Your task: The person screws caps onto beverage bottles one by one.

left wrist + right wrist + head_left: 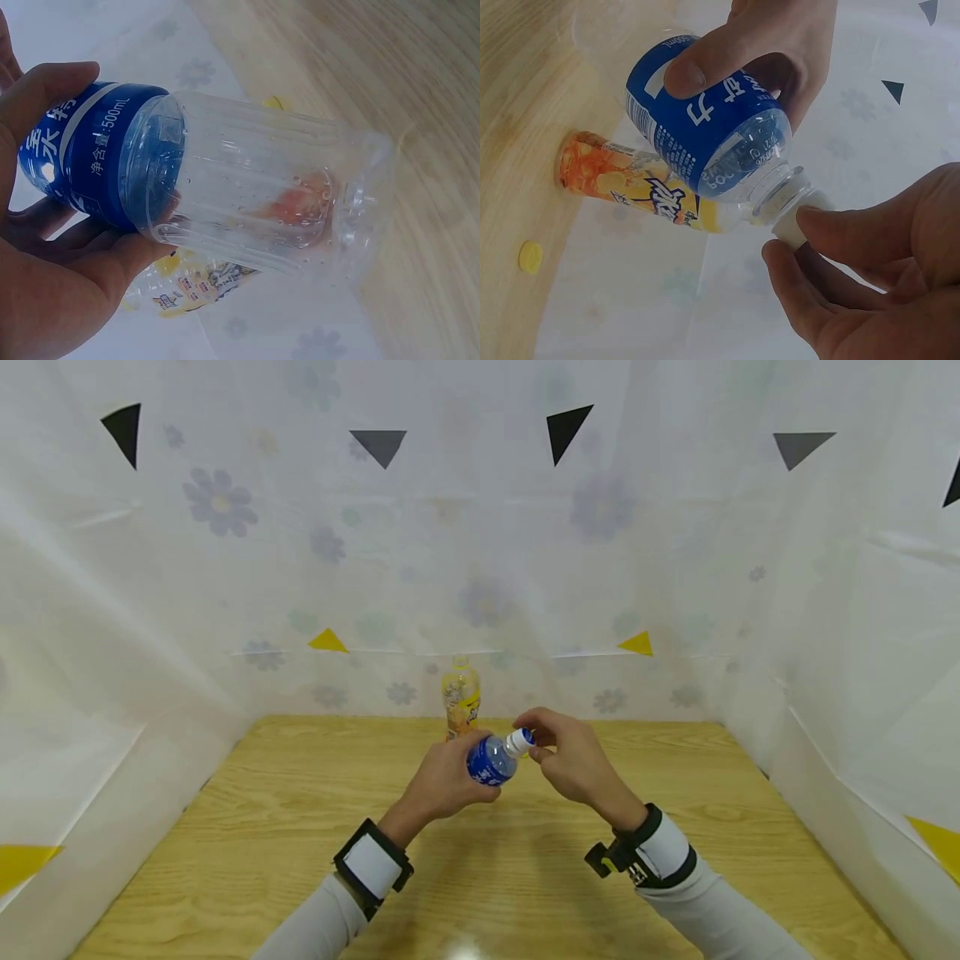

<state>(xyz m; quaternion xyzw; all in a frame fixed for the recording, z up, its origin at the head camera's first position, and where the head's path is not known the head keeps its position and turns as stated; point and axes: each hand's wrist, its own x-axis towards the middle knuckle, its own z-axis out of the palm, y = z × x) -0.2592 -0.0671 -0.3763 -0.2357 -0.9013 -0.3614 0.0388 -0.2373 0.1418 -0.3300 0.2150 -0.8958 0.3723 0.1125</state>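
My left hand (448, 775) grips a clear plastic bottle (491, 762) around its blue label (97, 150). The bottle is tilted, its neck toward the right hand; water drops cling inside its clear lower body (255, 180). At the neck, the thumb and index finger of my right hand (573, 760) pinch a white cap (791, 227), which sits at the bottle's mouth. Just behind the left hand stands a second bottle (461, 697) with a yellow and orange label, uncapped at the top. Its lower part is hidden by the hand in the head view.
A loose yellow cap (530, 256) lies on the wooden table (300, 827) near the yellow-labelled bottle. White flowered sheeting (450, 568) hangs behind the table and along both sides, with black, grey and yellow triangles on it.
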